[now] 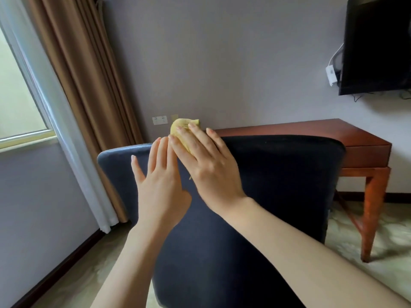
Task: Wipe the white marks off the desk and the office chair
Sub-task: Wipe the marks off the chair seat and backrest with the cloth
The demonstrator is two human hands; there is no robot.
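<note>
1. One chair with dark blue fabric fills the middle; its back faces the person and both hands lie on it near the top edge.
2. One yellow cloth is bunched under the right hand, whose fingers are spread nearly flat over it and press it to the chair's top edge; only the cloth's upper lump shows past the fingertips.
3. The left hand is open and flat on the chair back, holding nothing, its fingertips touching the right hand's side.
4. One wooden counter stands beyond the right hand, behind the chair, which hides its left part; its top looks bare where it shows.
5. No white marks can be made out on the chair or the counter.
6. One wall-mounted dark screen hangs above the counter; one brown curtain and one window lie beyond the left hand.
7. Open floor lies left of the left forearm.
</note>
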